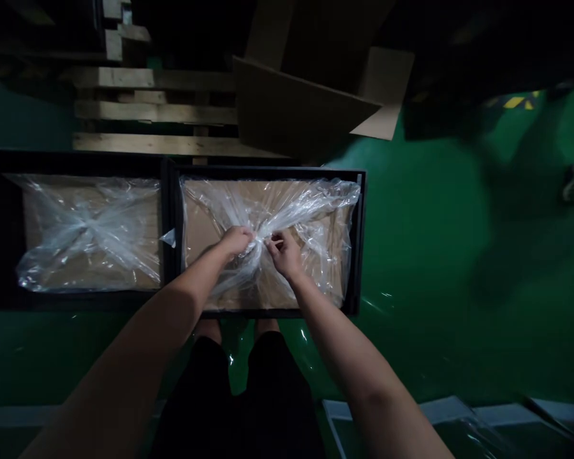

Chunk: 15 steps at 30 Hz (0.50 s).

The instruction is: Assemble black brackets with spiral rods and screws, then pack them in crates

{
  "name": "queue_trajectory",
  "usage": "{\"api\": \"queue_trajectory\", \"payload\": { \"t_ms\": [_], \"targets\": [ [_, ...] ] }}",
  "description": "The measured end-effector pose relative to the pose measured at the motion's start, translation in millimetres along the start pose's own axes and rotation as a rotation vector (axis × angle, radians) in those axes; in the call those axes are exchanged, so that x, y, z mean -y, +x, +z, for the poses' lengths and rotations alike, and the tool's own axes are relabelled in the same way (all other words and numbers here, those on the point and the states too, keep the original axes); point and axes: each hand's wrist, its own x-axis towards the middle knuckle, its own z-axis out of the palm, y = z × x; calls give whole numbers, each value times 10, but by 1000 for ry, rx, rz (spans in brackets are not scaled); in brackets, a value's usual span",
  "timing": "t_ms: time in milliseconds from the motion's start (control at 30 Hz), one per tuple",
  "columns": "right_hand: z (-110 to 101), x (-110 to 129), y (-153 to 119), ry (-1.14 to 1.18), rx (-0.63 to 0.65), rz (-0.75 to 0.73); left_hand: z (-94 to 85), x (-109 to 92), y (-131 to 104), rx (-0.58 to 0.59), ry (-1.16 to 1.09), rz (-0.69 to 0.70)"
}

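Observation:
In front of me stands a dark crate (362,255) lined with a clear plastic bag (316,199), whose gathered film meets in the middle over brown cardboard (198,220). My left hand (238,241) is closed on the gathered film, just left of the knot-like centre. On the other side of that centre my right hand (286,254) pinches the film between thumb and fingers. The exact fold in each grip is too small to make out. Beside it on the left, a second plastic bag (83,223) lies gathered over cardboard in another dark crate (164,223).
Wooden pallets (157,113) lie beyond the crates. An opened cardboard box (306,105) stands behind the right crate. Green floor (425,255) stretches to the right, with a yellow-black striped mark (520,102). Pale-edged flat pieces (502,415) lie behind me near the bottom right.

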Motion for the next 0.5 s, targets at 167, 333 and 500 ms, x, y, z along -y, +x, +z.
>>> {"api": "queue_trajectory", "payload": {
  "t_ms": [167, 333, 500],
  "targets": [
    [-24, 187, -90, -196, 51, -304, -8, 10, 28, 22, -147, -49],
    [-49, 294, -5, -485, 271, -184, -21, 14, 62, 78, -271, -91],
    [-89, 453, 119, -769, 445, -282, -33, -2, 79, 146, -357, -127]
  ]
}}
